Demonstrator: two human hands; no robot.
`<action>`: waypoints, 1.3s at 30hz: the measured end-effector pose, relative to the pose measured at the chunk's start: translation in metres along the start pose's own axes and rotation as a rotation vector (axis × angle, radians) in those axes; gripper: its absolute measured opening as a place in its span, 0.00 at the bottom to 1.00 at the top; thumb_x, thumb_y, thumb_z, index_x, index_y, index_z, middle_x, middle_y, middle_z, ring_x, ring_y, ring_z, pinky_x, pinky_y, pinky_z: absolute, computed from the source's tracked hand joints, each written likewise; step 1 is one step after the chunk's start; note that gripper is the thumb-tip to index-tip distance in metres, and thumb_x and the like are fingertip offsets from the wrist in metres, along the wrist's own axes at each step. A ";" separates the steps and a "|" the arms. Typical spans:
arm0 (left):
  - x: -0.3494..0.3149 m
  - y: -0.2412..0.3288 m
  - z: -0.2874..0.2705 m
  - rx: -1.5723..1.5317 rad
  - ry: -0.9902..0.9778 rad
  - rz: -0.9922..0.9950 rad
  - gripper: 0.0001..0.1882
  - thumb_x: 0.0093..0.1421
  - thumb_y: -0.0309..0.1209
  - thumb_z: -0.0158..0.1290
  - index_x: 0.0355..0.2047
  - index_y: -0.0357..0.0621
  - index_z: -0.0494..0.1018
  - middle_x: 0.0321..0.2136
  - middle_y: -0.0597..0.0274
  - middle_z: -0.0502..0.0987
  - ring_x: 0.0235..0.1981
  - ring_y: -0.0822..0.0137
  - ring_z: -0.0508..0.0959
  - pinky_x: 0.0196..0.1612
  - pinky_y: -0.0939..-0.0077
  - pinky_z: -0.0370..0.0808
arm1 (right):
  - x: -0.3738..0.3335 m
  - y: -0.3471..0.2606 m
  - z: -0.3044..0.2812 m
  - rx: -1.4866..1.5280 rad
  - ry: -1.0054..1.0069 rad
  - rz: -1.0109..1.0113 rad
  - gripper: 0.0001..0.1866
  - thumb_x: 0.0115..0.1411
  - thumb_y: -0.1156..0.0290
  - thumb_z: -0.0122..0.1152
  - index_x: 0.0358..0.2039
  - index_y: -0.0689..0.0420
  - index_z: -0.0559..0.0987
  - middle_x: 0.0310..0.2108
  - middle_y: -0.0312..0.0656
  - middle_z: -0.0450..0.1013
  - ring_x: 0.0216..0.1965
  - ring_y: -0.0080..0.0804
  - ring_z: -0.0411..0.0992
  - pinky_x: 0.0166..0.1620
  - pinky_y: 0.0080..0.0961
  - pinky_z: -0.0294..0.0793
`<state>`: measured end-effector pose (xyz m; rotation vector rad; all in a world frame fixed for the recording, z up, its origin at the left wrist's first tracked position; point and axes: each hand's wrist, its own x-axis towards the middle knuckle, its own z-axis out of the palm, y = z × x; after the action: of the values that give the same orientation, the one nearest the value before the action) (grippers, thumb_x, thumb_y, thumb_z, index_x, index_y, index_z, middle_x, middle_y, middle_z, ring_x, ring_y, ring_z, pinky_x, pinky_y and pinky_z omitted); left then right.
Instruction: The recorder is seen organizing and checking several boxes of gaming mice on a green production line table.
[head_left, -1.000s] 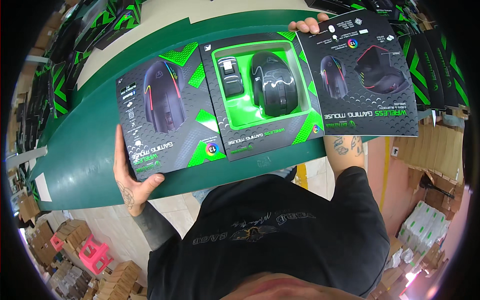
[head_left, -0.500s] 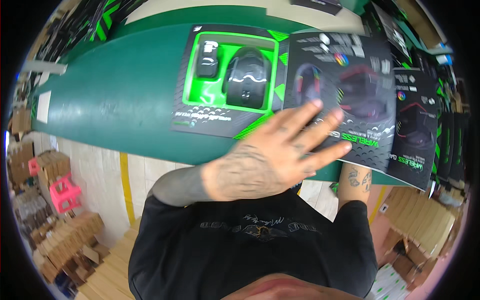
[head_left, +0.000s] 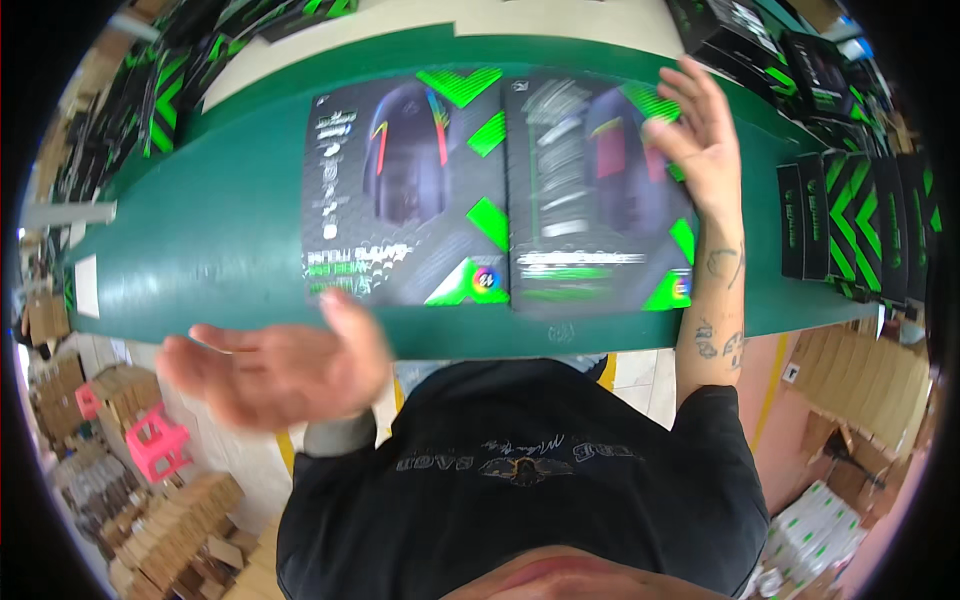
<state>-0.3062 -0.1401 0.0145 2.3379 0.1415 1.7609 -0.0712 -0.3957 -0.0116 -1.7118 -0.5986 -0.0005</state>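
Observation:
Two flat black-and-green gaming-mouse boxes lie side by side on the green table. The left box (head_left: 410, 180) has its printed front cover down. The right box (head_left: 560, 215), blurred, also shows a printed mouse and green corner patches. My left hand (head_left: 285, 370), smeared a little, hovers by the table's front edge, below the left box's lower corner. Its fingers and thumb are apart and nothing is in it. At the right box's far right corner, my right hand (head_left: 705, 140) has its fingers stretched apart. Whether it touches the box is unclear.
A row of upright black-and-green boxes (head_left: 850, 220) stands at the table's right end. More boxes (head_left: 730, 35) are at the far right and far left. A grey metal bar (head_left: 70, 213) juts in at the left. Pink stools (head_left: 158, 443) and cartons (head_left: 190, 520) are on the floor.
The open box showing a mouse in a green tray is no longer seen; two boxes now lie with covers down. My left hand moved off leftward; my right hand came into view.

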 end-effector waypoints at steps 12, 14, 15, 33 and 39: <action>-0.013 -0.084 0.000 -0.431 -1.088 -0.373 0.63 0.34 0.41 0.72 0.63 0.30 0.44 0.52 0.42 0.68 0.52 0.47 0.72 0.55 0.62 0.68 | -0.093 -0.049 -0.011 -0.576 -0.474 0.081 0.59 0.25 0.58 0.81 0.62 0.52 0.62 0.63 0.67 0.46 0.64 0.63 0.48 0.61 0.44 0.57; -0.011 -0.094 0.004 -0.401 -0.962 -0.301 0.62 0.36 0.39 0.71 0.63 0.29 0.44 0.52 0.42 0.68 0.52 0.48 0.72 0.55 0.62 0.68 | -0.086 -0.042 -0.011 -0.636 -0.322 -0.133 0.57 0.25 0.60 0.81 0.60 0.52 0.64 0.62 0.63 0.52 0.63 0.61 0.53 0.60 0.42 0.59; -0.009 -0.099 0.010 -0.381 -0.870 -0.230 0.61 0.37 0.37 0.70 0.63 0.28 0.44 0.52 0.42 0.69 0.52 0.48 0.73 0.55 0.62 0.68 | -0.074 -0.041 -0.010 -0.639 -0.314 -0.148 0.57 0.25 0.60 0.81 0.60 0.52 0.64 0.62 0.63 0.52 0.63 0.61 0.53 0.60 0.42 0.59; 0.002 -0.081 0.003 -0.337 -1.277 -0.163 0.62 0.37 0.50 0.69 0.64 0.32 0.46 0.60 0.36 0.58 0.62 0.45 0.60 0.62 0.60 0.58 | 0.003 0.009 0.003 -0.619 -0.393 -0.168 0.28 0.52 0.55 0.65 0.50 0.59 0.74 0.49 0.50 0.70 0.48 0.45 0.71 0.52 0.36 0.68; -0.031 -0.078 0.003 -0.278 -1.035 -0.462 0.60 0.34 0.44 0.72 0.63 0.35 0.51 0.50 0.40 0.71 0.50 0.51 0.75 0.52 0.65 0.71 | 0.002 0.042 0.034 -0.127 -0.119 0.013 0.20 0.58 0.57 0.60 0.44 0.57 0.75 0.38 0.39 0.74 0.42 0.34 0.70 0.48 0.31 0.70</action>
<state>-0.3077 -0.0707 -0.0328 2.4137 0.2156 0.2443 -0.0648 -0.3679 -0.0575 -1.8481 -0.6876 0.0746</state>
